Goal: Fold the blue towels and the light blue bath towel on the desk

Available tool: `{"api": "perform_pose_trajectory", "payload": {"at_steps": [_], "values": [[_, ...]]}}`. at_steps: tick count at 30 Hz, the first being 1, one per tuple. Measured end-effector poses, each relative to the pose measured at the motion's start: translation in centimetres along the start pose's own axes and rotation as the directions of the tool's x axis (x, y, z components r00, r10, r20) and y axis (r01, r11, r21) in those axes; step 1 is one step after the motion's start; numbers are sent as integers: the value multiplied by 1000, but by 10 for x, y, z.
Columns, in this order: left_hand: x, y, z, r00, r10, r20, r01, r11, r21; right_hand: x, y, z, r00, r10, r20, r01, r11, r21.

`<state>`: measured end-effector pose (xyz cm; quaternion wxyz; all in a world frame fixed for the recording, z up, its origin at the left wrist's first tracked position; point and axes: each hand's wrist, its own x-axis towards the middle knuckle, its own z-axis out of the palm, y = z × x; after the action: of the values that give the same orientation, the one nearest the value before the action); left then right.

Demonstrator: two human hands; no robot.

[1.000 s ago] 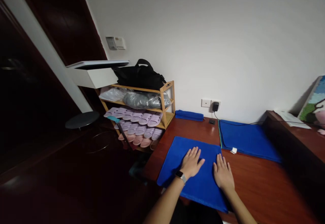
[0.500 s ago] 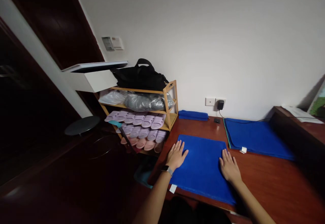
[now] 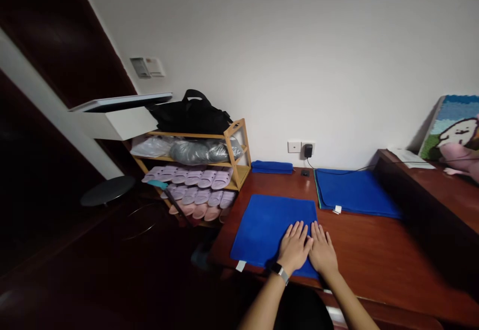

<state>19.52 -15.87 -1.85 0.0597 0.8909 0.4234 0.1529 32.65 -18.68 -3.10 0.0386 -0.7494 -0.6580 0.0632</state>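
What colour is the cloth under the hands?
The cloth is blue, seen in the head view.

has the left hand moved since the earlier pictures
Yes: judged against the black wall plug, the left hand has shifted right across the blue cloth, to beside the right hand.

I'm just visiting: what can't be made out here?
All in the head view:
Part of the front blue cloth: covered by the left hand and the right hand.
Any print on its white tag: too small.
The rest of the leaning picture: cut off by the right edge.
Contents of the black bag: hidden by its fabric.
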Motion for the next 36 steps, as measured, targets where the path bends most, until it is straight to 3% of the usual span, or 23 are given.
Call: {"api": "perform_pose_trajectory", "payload": {"at_steps": [3, 9, 12, 17, 23, 25, 27, 30, 33, 36], "values": [[-24, -30, -16, 999, -37, 8, 37, 999, 37, 0, -2, 0, 999, 33, -12, -32, 999, 24], [-88, -121, -56, 946, -322, -29, 321, 927, 195, 1, -3, 4, 998, 57, -26, -56, 998, 36], [-109, -151, -60, 941, -330, -78, 339, 916, 215, 1, -4, -1, 998, 67, -18, -67, 998, 18], [-117, -160, -50, 950, -283, -130, 305, 933, 194, -15, -10, -11, 995, 97, 10, -97, 995, -2], [-117, -165, -51, 951, -279, -133, 300, 938, 173, -55, -18, 1, 996, 84, -20, -83, 996, 28], [-116, -161, -57, 951, -280, -134, 300, 938, 176, -60, -19, 4, 996, 81, -42, -80, 996, 36], [-108, -144, -63, 952, -259, -163, 287, 940, 183, -60, -20, 4, 995, 82, -49, -79, 995, 53], [-83, -89, -59, 975, -146, -167, 175, 969, 172, -59, -21, 1, 996, 76, -44, -73, 994, 82], [-51, -22, -39, 995, 10, -96, 1, 994, 108, -59, -20, -2, 998, 46, -36, -43, 996, 78], [-31, 19, -14, 1000, 23, -9, -23, 999, 41, -61, -19, -3, 1000, -7, -17, 8, 998, 56]]}}
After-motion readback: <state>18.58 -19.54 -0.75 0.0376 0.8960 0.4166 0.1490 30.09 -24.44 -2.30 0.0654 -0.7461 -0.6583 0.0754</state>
